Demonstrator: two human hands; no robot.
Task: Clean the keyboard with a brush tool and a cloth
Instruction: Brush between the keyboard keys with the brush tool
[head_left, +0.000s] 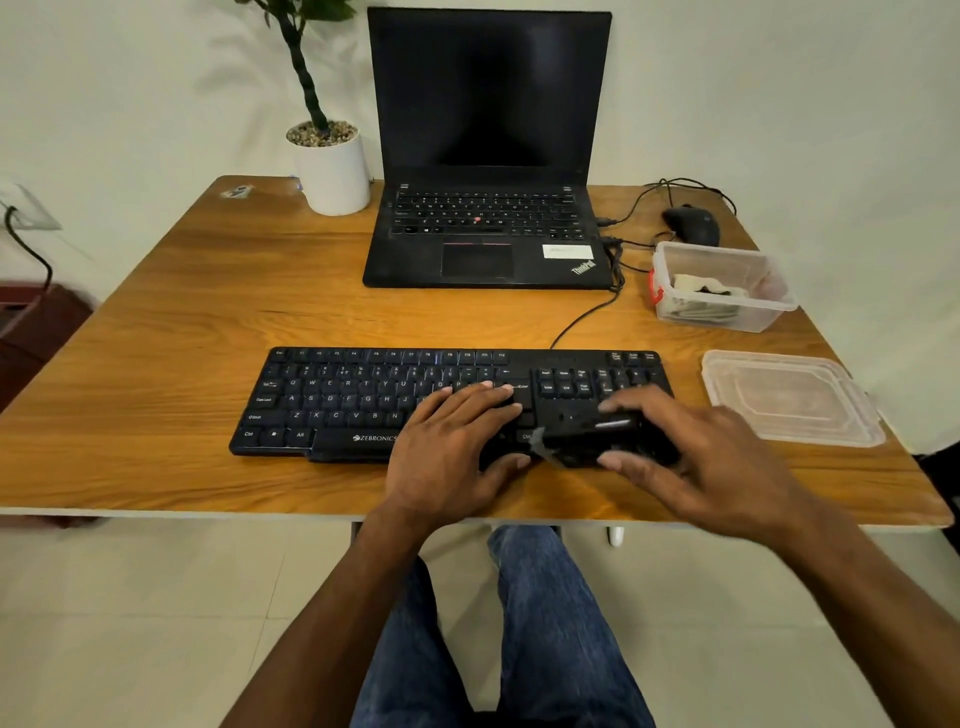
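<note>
While the left hand (452, 441) lies flat steadying the keyboard (363, 400), the right hand (691, 457) pinches the light, stiff-looking brush (587, 441) by its sides.

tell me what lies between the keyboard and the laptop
In the head view, mostly bare wooden table. Only a black cable crosses it, running from the keyboard back edge toward the laptop right side.

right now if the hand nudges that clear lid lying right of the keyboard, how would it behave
The clear plastic lid looks thin and see-through, so probably very light and a bit flexible. It lies flat on the smooth wooden table, so it would likely slide rather than tip. It sits near the table's right edge, so a hard push might send it off.
</note>
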